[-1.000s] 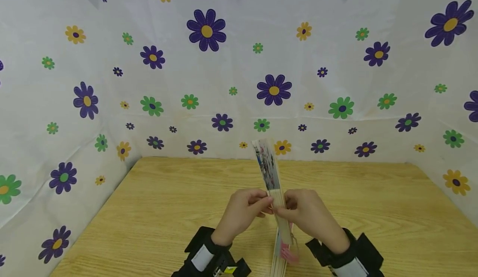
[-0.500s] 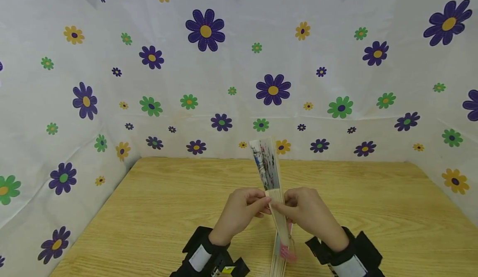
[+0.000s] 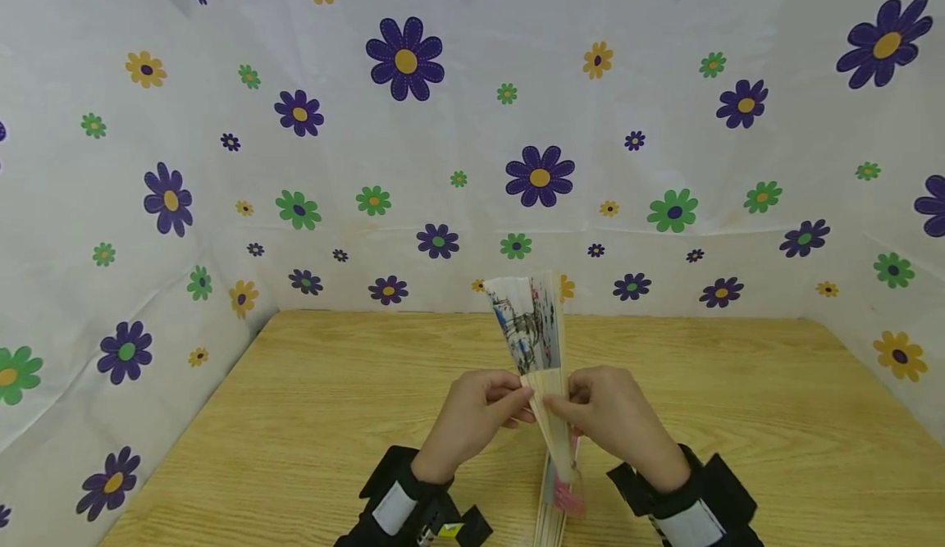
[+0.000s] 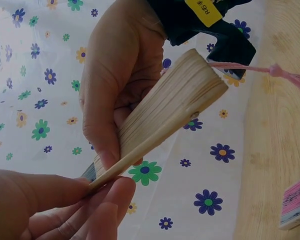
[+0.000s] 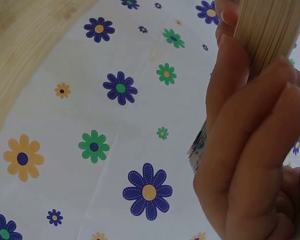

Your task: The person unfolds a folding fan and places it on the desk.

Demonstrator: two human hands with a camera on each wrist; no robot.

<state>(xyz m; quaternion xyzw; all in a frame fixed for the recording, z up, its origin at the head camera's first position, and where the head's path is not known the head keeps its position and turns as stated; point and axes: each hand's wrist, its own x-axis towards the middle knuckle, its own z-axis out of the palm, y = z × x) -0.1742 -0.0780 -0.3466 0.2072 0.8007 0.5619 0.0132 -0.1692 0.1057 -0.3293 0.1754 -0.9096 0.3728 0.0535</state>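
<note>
A folding fan (image 3: 527, 325) with wooden ribs and a painted leaf is held up over the table, spread a little into a narrow wedge. My left hand (image 3: 476, 416) pinches its left outer rib between thumb and fingers. On the other side my right hand (image 3: 613, 416) grips the ribs, thumb in front. The left wrist view shows the stacked ribs (image 4: 160, 110) and the pivot end, with a pink cord running off it. A pink tassel (image 3: 567, 498) hangs below. In the right wrist view, curled fingers (image 5: 255, 150) hide much of the fan.
Beneath the held fan, a second folded fan (image 3: 549, 522) lies on the wooden table (image 3: 332, 383) at its near side. A white flowered cloth (image 3: 458, 120) rises behind the table and along both sides.
The fan's leaf has spread wider, its left edge swinging left while the right edge shifts slightly right. Both hands keep their hold, the right one moving a little to the right.
</note>
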